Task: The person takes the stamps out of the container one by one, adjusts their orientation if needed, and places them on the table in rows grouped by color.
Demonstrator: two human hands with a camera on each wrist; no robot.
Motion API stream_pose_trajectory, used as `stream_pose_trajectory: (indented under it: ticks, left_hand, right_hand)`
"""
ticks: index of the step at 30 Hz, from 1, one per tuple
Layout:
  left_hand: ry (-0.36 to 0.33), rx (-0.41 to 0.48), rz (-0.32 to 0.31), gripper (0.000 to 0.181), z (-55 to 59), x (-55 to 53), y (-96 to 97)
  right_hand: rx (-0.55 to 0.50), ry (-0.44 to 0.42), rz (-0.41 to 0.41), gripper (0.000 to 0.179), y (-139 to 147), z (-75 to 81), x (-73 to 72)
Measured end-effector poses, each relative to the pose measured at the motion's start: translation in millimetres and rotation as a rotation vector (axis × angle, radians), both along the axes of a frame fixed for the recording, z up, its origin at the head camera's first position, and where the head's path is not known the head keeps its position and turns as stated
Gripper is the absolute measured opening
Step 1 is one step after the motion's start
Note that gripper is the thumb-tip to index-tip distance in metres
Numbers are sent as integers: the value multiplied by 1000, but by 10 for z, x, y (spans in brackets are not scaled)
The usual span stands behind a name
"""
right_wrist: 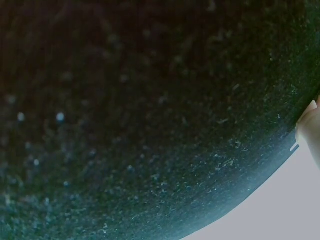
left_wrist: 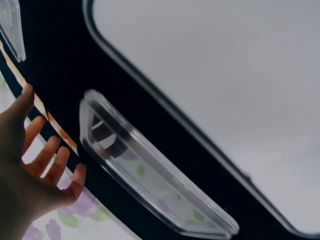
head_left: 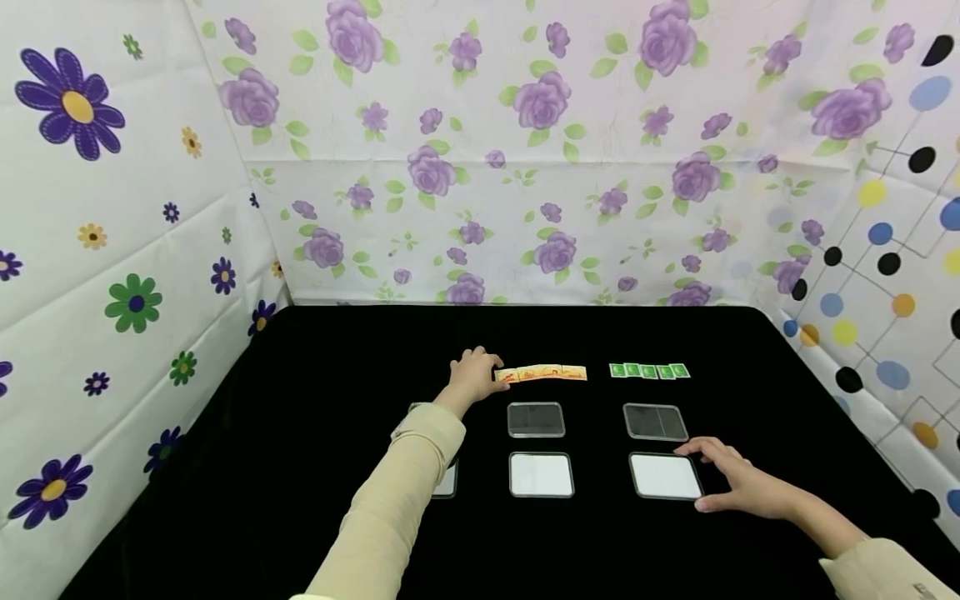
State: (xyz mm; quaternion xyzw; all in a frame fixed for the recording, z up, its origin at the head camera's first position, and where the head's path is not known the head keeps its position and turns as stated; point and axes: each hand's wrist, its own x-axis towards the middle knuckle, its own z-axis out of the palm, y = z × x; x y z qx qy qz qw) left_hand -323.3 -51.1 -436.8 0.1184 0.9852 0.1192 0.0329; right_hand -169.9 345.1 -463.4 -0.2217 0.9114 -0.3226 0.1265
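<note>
My left hand (head_left: 474, 377) reaches to the far part of the table, its fingers spread apart. Its thumb and index finger lie right at the left end of an orange and yellow picture strip (head_left: 551, 372). In the left wrist view the thumb overlaps this strip (left_wrist: 63, 135), with the other fingers (left_wrist: 60, 162) loosely bent. My right hand (head_left: 750, 487) lies at the right side of a white-filled clear-rimmed case (head_left: 665, 476), index finger by its far corner and thumb by its near corner. In the right wrist view only a fingertip (right_wrist: 309, 127) shows.
Several small green cards (head_left: 648, 372) lie overlapping in a row to the right of the strip. Two transparent cases (head_left: 536, 420) show in the middle row. Another white-filled case (head_left: 541, 475) sits at front centre; my left sleeve (head_left: 390, 500) partly hides cases on the left.
</note>
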Motion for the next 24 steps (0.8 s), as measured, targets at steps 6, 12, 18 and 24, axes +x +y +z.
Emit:
stream_pose_trajectory:
  ticks: [6, 12, 18, 24]
  left_hand:
    - [28, -33, -1, 35, -9, -26, 72]
    - [43, -42, -4, 27, -5, -38, 98]
    - [8, -24, -3, 27, 6, -70, 133]
    - [-18, -44, -33, 30, 31, -43, 273]
  right_hand:
    - [2, 1, -3, 70, -10, 19, -7]
    - [3, 6, -8, 70, 4, 29, -6]
    - [-4, 6, -10, 70, 25, 13, -12]
    - [-19, -2, 7, 70, 30, -17, -8]
